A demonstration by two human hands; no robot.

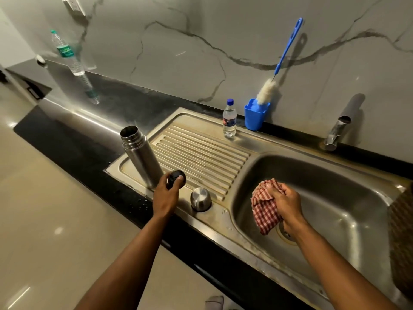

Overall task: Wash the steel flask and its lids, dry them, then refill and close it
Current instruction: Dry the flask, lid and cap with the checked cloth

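Left hand [165,193] round black lid [176,179] beside open flask [140,156]

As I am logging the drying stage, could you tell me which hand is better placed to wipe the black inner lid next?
The right hand: it already grips the checked cloth over the sink basin. The left hand holds the black inner lid above the drainboard, so it can present it.
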